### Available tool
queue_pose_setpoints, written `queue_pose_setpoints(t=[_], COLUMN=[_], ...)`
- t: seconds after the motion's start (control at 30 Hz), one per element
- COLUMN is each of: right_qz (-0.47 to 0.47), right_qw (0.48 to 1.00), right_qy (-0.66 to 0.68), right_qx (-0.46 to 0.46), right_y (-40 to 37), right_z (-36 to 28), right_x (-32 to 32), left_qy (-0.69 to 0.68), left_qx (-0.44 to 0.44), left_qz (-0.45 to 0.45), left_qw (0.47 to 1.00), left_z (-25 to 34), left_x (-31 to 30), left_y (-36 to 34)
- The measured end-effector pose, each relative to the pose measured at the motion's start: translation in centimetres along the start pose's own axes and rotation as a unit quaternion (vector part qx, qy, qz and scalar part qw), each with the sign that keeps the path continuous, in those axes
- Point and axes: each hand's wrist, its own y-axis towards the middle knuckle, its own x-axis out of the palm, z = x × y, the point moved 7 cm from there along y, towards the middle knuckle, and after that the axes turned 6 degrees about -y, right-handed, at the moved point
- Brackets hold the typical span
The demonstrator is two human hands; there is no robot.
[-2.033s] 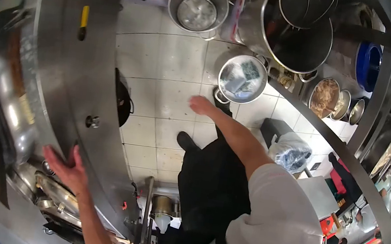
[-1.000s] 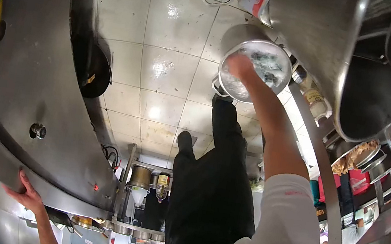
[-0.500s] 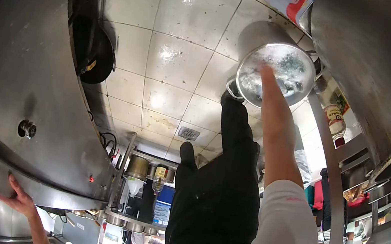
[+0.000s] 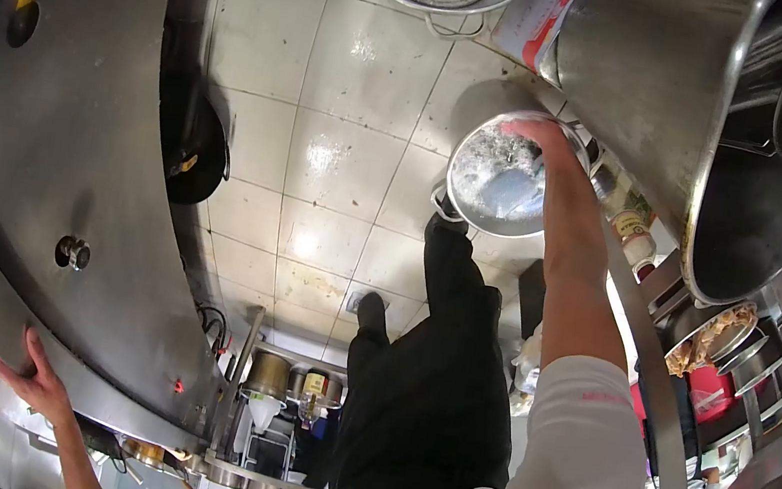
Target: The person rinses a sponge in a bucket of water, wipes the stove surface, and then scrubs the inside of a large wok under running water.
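The left hand still clamps the counter edge; well apart, the right hand has moved from mid-pot to the far rim, its grip unclear.

I hold my bare left hand at eight o'clock, thumb spread | bare left forearm angled toward eleven | bare right arm outstretched | bare right hand at one-thirty, fingers toward nine, grip unclear

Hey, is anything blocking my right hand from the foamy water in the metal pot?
Nothing visible does: your right hand is at the open top of the metal pot, close to its far rim, with nothing between it and the foamy water.
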Motion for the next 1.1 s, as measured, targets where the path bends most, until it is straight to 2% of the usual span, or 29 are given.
queue_pose_setpoints(t=[0.03, 0.07, 0.1, 0.13, 0.17, 0.2, 0.23, 0.27, 0.3, 0.33, 0.37, 0.43, 0.5, 0.57, 0.63, 0.7, 0.77, 0.83, 0.93, 0.97, 1.03, 1.1], right_qz=[0.074, 0.034, 0.03, -0.004, -0.043, -0.064, -0.069, 0.154, 0.372, 0.131, 0.123, 0.17, 0.233, 0.187, 0.16, 0.383, 0.271, 0.302, 0.306, 0.312, 0.376, 0.379], right_qw=[0.994, 0.994, 0.993, 0.989, 0.951, 0.939, 0.939, 0.927, 0.867, 0.918, 0.918, 0.938, 0.934, 0.926, 0.941, 0.904, 0.922, 0.921, 0.925, 0.923, 0.909, 0.913], right_qy=[0.065, 0.104, 0.108, -0.029, -0.164, -0.247, -0.243, -0.263, -0.271, -0.336, -0.339, -0.293, -0.27, -0.314, -0.297, -0.189, -0.275, -0.203, -0.133, -0.135, -0.03, 0.0], right_qx=[-0.039, 0.027, 0.029, 0.148, 0.26, 0.231, 0.232, 0.218, 0.192, 0.163, 0.168, 0.078, 0.034, 0.097, 0.041, -0.017, 0.044, 0.139, 0.18, 0.177, 0.176, 0.15], right_y=[5.7, 6.0, 0.5, -5.1, -10.0, -10.1, -9.9, -8.9, -9.3, -9.7, -11.7, -14.1, -15.5, -19.6, -22.7, -26.7, -27.3, -29.2, -32.7, -34.1, -37.7, -39.9], right_z=[-0.4, 1.6, -2.9, -8.9, -18.5, -18.8, -16.8, -14.8, -14.5, -17.6, -18.2, -20.1, -18.7, -23.6, -27.3, -30.1, -30.4, -29.2, -31.9, -33.0, -35.0, -36.9], right_x=[1.9, 4.9, 0.9, -1.7, -6.3, -4.9, -1.9, -1.4, -2.6, -5.4, -5.0, -6.9, -5.8, -6.8, -7.3, -10.1, -8.5, -8.4, -11.2, -12.1, -13.6, -15.4], left_qy=[-0.029, -0.056, -0.054, -0.074, -0.092, -0.084, -0.053, -0.026, -0.029, -0.058, -0.087, -0.062, -0.045, -0.14, -0.207, -0.085, -0.061, -0.051, -0.079, -0.081, -0.082, -0.112], left_qx=[-0.005, -0.01, -0.008, -0.007, -0.007, -0.005, -0.004, -0.004, -0.003, -0.001, -0.003, 0.011, 0.024, 0.037, 0.012, 0.094, 0.122, 0.125, 0.131, 0.136, 0.138, 0.141], left_qz=[0.002, -0.001, -0.006, -0.005, -0.008, -0.02, -0.02, -0.009, -0.001, 0.005, 0.006, -0.004, 0.012, 0.017, 0.022, 0.049, 0.067, 0.065, 0.076, 0.078, 0.089, 0.098], left_qw=[1.0, 0.998, 0.999, 0.997, 0.996, 0.996, 0.998, 1.0, 1.0, 0.998, 0.996, 0.998, 0.999, 0.989, 0.978, 0.991, 0.988, 0.989, 0.985, 0.984, 0.983, 0.979], left_z=[-0.2, -0.6, -1.7, -3.0, -3.7, -3.1, -1.8, -0.9, -0.7, -0.8, -0.9, -0.2, 1.0, 2.4, 2.8, 3.6, 3.9, 3.9, 3.8, 3.9, 3.9, 3.2], left_x=[0.1, 0.1, 0.2, 0.4, 0.2, -0.3, -0.4, 0.0, 0.4, 0.5, 0.3, -0.2, -0.5, -0.5, -1.1, -2.0, -2.6, -2.9, -3.5, -3.8, -4.3, -4.4], left_y=[-0.1, -0.2, -0.3, -0.3, -0.4, -0.5, -0.4, 0.0, 0.2, 0.2, 0.0, 0.0, 0.6, 0.6, 0.5, 1.0, 1.2, 1.1, 1.1, 1.1, 0.9, 0.9])
